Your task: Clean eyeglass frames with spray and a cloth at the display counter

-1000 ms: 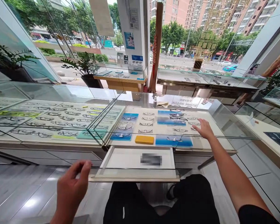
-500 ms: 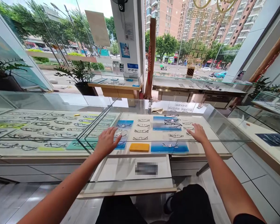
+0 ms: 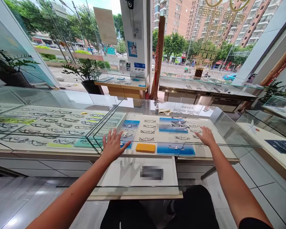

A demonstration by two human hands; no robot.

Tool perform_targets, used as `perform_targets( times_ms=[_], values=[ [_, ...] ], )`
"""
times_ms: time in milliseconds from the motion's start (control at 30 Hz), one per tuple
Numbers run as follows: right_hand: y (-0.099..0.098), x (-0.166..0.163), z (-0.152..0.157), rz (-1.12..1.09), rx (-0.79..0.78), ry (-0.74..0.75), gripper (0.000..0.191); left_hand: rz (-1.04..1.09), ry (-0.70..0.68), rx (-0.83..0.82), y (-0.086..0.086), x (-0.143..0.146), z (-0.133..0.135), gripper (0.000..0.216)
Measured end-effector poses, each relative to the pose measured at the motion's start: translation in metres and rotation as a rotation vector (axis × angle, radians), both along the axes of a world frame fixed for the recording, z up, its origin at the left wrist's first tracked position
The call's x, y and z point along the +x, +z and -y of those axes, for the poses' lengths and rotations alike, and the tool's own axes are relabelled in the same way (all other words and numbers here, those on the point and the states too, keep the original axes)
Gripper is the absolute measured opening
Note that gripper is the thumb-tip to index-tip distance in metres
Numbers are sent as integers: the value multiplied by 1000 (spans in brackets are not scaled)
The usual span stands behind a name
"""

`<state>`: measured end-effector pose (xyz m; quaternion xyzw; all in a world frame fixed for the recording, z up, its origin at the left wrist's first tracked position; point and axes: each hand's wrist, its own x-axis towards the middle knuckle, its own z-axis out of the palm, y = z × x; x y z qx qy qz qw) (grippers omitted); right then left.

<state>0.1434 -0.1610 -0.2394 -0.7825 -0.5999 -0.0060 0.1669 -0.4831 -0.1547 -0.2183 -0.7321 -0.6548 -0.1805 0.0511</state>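
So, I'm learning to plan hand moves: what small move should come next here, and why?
Perhaps lower the left hand to the front edge of the drawer: the drawer stands pulled out, and both hands look open and hold nothing. The left looks like the nearer hand; the right hand is farther off.

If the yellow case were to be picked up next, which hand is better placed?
Probably the left hand: it is open, its thumb pointing toward the yellow case. The right hand, also open, is plainly farther off.
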Motion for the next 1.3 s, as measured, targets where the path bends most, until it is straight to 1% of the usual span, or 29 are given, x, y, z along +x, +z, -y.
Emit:
perform_targets(
  times_ms=[133,233,300,367,433,500,567,600,667,733,800,1100,1200,1300],
  values=[
    [-1,0,-1,-3,-2,-12,96,85,74,-16,-1,-5,8,96],
    [3,1,-2,-19,-35,-8,96,145,123,-49,-3,-9,10,100],
    [12,2,-5,-32,-39,-17,96,180,145,-62,-4,-10,10,103],
    [26,1,-10,-39,28,-38,91,205,170,-60,-4,-11,9,105],
    [44,-6,-17,-24,134,-12,78,221,199,-52,-4,-11,8,108],
    [59,-22,-26,14,189,97,59,225,209,-43,-5,-12,7,110],
    [69,-43,-34,38,176,211,40,220,201,-28,-6,-13,7,109],
    [71,-55,-38,47,164,259,33,216,193,-20,-7,-14,7,108],
    [72,-77,-45,64,147,321,27,211,175,-14,-8,-17,6,108],
    [70,-93,-50,75,140,341,26,212,159,-16,-9,-19,6,108],
    [68,-102,-53,78,136,339,26,210,153,-18,-10,-20,6,108],
    [63,-123,-53,96,117,331,22,214,134,-3,-10,-16,6,110],
    [73,-129,-47,101,114,321,22,221,135,-11,-11,-17,6,109],
    [94,-137,-27,71,105,374,22,226,138,-26,-12,-17,6,108]
  ],
)
